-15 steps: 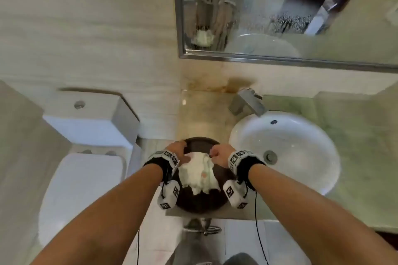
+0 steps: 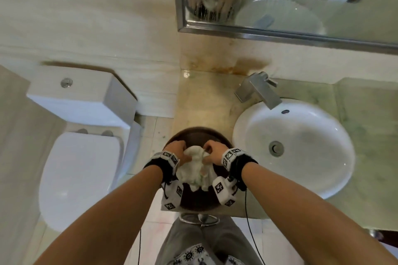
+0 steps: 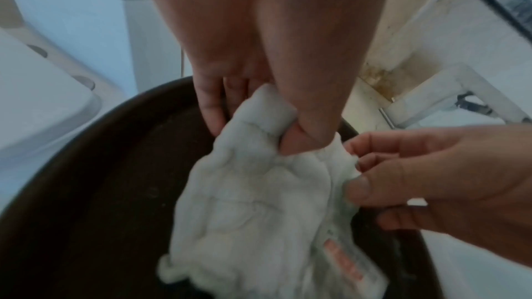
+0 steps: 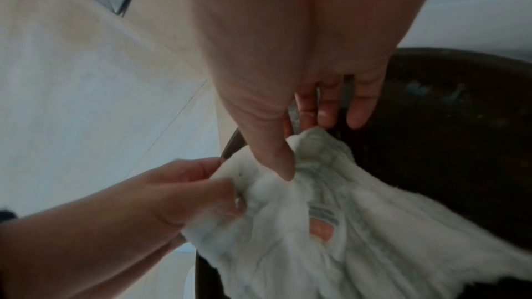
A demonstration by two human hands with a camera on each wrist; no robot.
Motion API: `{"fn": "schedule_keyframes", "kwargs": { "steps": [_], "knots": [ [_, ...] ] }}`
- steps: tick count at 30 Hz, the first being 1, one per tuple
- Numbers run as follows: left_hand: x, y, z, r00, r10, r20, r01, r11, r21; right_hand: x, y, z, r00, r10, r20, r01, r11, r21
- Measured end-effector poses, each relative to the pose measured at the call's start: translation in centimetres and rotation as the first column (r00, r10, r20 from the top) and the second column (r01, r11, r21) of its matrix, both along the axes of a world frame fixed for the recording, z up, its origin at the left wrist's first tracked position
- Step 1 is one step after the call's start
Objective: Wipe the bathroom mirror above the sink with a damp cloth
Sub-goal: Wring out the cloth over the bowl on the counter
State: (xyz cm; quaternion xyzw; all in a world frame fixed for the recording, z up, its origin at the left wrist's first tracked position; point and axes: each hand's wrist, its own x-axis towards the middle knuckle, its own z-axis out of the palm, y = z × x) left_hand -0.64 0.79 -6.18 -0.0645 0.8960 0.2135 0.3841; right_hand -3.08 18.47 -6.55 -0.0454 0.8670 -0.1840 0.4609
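Observation:
A white fluffy cloth point(image 2: 195, 170) with an orange label point(image 3: 344, 260) hangs bunched over a dark brown bowl point(image 2: 200, 201) on the counter's left end. My left hand point(image 2: 177, 151) pinches the cloth's upper left corner point(image 3: 259, 113) between thumb and fingers. My right hand point(image 2: 212, 154) pinches the upper right edge point(image 4: 290, 158) the same way. The cloth's lower part drapes into the bowl. The mirror point(image 2: 290, 0) in a metal frame hangs on the wall above the sink point(image 2: 293, 146), well above both hands.
A square chrome tap point(image 2: 258, 90) stands behind the white round sink. A white toilet point(image 2: 77, 157) with its cistern point(image 2: 79, 94) sits left of the counter. Brown stains point(image 2: 226, 66) mark the wall under the mirror. The counter point(image 2: 366, 114) extends to the right.
Both hands have drawn closer together on the cloth's top edge, bunching it more narrowly over the bowl. The view has shifted slightly downward.

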Motion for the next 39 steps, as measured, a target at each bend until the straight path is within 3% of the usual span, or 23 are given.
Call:
{"fn": "schedule_keyframes", "kwargs": {
  "steps": [3, 7, 9, 13, 16, 18, 21, 24, 26, 29, 31, 36, 39],
  "knots": [
    [-0.5, 0.0, 0.4, 0.998, 0.054, 0.035, -0.058, 0.991, 0.12, -0.2, -0.4, 0.3, 1.0, 0.009, -0.01, -0.009, 1.0, -0.028],
    [-2.0, -0.2, 2.6, 0.981, 0.174, 0.084, -0.191, 0.942, 0.275, -0.9, -0.4, 1.8, 0.98, -0.198, 0.017, 0.198, 0.966, -0.164],
    [-2.7, -0.2, 3.8, 0.95, 0.292, 0.113, -0.313, 0.886, 0.342, -1.4, 0.4, 3.4, 0.936, -0.352, 0.028, 0.349, 0.91, -0.224],
    [-4.5, 0.3, 7.2, 0.875, 0.469, 0.118, -0.453, 0.709, 0.54, -1.9, 2.4, 7.2, 0.817, -0.537, 0.212, 0.574, 0.722, -0.386],
    [-5.9, 1.6, 10.5, 0.833, 0.542, 0.115, -0.48, 0.601, 0.639, -1.9, 3.9, 10.7, 0.618, -0.669, 0.412, 0.775, 0.433, -0.459],
    [-6.6, 2.7, 12.9, 0.827, 0.551, 0.107, -0.467, 0.569, 0.677, -2.0, 4.8, 12.9, 0.606, -0.696, 0.386, 0.768, 0.383, -0.514],
    [-7.3, 5.3, 17.0, 0.834, 0.508, 0.215, -0.474, 0.461, 0.75, -2.3, 6.8, 16.4, 0.634, -0.719, 0.285, 0.708, 0.39, -0.589],
    [-7.4, 8.5, 21.4, 0.861, 0.417, 0.292, -0.475, 0.453, 0.754, -2.6, 9.1, 20.5, 0.62, -0.778, 0.102, 0.621, 0.407, -0.669],
    [-7.4, 10.9, 24.5, 0.883, 0.382, 0.271, -0.433, 0.445, 0.784, -2.8, 11.1, 23.5, 0.583, -0.811, -0.05, 0.548, 0.438, -0.712],
    [-7.9, 14.4, 28.4, 0.899, 0.405, 0.168, -0.35, 0.432, 0.831, -3.3, 15.1, 27.0, 0.536, -0.791, -0.296, 0.441, 0.561, -0.7],
    [-8.1, 17.0, 31.0, 0.908, 0.409, 0.095, -0.289, 0.444, 0.848, -2.7, 17.5, 30.0, 0.489, -0.779, -0.393, 0.403, 0.601, -0.691],
    [-7.2, 25.1, 38.0, 0.926, 0.344, -0.158, -0.078, 0.584, 0.808, -1.2, 24.3, 36.8, 0.284, -0.69, -0.665, 0.381, 0.718, -0.583],
    [-6.1, 30.7, 41.0, 0.897, 0.339, -0.283, 0.005, 0.633, 0.774, 0.4, 28.5, 40.4, 0.179, -0.627, -0.758, 0.387, 0.753, -0.532]
  ]
}}
